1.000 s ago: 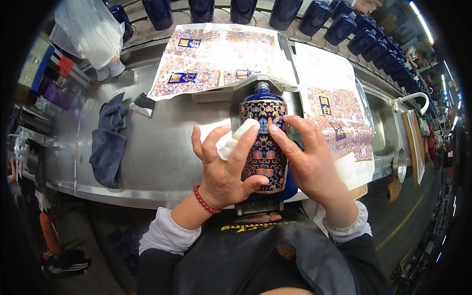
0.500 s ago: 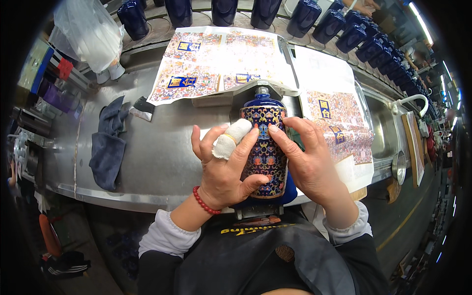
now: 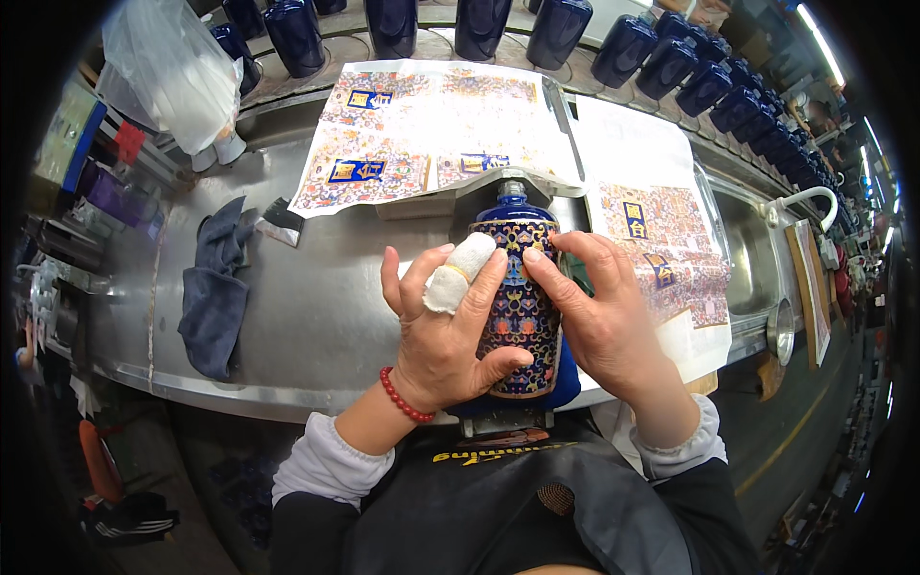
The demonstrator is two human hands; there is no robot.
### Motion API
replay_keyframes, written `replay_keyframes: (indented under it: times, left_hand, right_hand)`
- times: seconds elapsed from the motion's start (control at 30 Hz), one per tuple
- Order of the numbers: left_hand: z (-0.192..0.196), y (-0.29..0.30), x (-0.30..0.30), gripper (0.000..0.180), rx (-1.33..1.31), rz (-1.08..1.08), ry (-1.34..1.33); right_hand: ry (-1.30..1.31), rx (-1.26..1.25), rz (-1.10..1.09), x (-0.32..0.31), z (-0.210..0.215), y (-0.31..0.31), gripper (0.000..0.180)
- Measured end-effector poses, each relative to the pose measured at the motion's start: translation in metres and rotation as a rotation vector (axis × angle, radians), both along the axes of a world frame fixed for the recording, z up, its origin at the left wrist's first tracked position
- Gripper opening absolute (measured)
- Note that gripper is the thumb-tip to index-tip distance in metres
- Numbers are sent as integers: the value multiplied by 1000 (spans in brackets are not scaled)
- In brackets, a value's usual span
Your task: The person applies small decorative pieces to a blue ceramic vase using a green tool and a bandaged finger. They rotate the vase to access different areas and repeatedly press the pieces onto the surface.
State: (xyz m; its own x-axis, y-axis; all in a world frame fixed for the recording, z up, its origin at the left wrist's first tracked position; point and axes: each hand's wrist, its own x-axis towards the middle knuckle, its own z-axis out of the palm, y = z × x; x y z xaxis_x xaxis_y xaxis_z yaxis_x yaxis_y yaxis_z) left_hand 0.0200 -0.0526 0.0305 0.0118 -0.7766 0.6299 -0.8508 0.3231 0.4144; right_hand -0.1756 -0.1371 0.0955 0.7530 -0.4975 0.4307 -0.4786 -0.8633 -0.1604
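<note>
A dark blue glass bottle (image 3: 522, 331), wrapped in a colourful floral decal with gold scrolls, lies with its neck pointing away from me on a blue support (image 3: 567, 376). My left hand (image 3: 443, 331) is open over its left side, index fingertip and thumb touching the decal. White cloth wraps one finger of that hand. On the other side, my right hand (image 3: 606, 321) is open too, thumb pressed on the upper front and the index fingertip at the bottle's right edge. Beyond the neck lies a printed decal sheet (image 3: 431, 125); another decal sheet (image 3: 661, 220) lies to the right.
On the steel bench (image 3: 316, 316) at left are a dark grey cloth (image 3: 213, 302) and a flat scraper-like blade (image 3: 280, 222). Blue bottles (image 3: 391, 29) line a curved conveyor behind. A sink (image 3: 752, 259) with a white tap (image 3: 810, 196) stands right, and a plastic bag (image 3: 177, 77) far left.
The whole view has shifted slightly, and the conveyor bottles stand further left. Both hands keep nearly the same places on the decorated bottle.
</note>
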Motion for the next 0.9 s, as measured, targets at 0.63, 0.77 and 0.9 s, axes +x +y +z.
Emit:
replay_keyframes:
  times: [0.63,0.77,0.9]
  left_hand:
    - [2,-6,4,93,25,1,-24]
    - [1,-7,3,93,24,-4,-39]
    - [0,-7,3,92,16,-5,-34]
  right_hand:
    - [15,-17,10,6,6,-11,57]
    - [25,-19,4,7,7,-10,57]
    - [29,-24,-1,8,7,-10,57]
